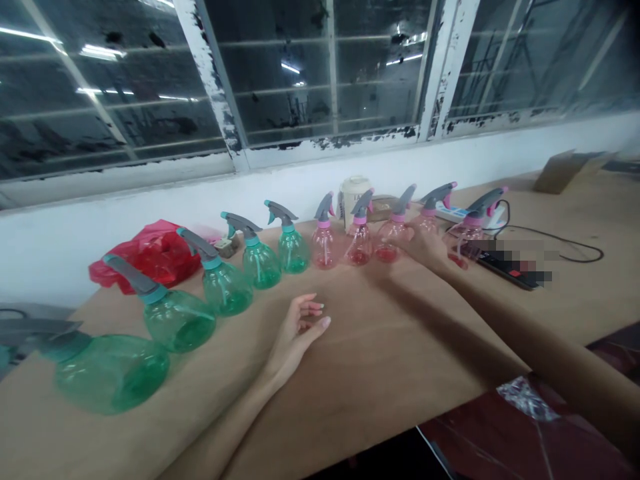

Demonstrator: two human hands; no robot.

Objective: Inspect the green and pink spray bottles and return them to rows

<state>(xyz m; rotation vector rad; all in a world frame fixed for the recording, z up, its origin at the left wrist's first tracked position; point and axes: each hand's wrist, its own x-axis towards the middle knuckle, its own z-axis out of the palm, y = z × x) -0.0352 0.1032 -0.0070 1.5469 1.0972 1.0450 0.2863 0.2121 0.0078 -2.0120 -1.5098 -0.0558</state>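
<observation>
Several pink spray bottles [359,243] with grey trigger heads stand in a row at the back right of the table. My right hand [425,245] reaches among them, beside the third pink bottle [387,251] and in front of the fourth bottle's pink-and-grey spray head [437,195]. Blur and overlap hide its fingers, so I cannot tell its grip. Over the middle of the table is my left hand [295,333], fingers loosely curled and thumb apart, holding nothing. Several green spray bottles [227,290] with grey heads and teal collars line the left side, nearest to that hand.
A red plastic bag [155,257] lies behind the green bottles. By the wall stands a pale container [353,193]. A power strip [457,213], a black cable [575,257] and a dark phone-like device [507,267] lie right; farther back is a cardboard box [570,170].
</observation>
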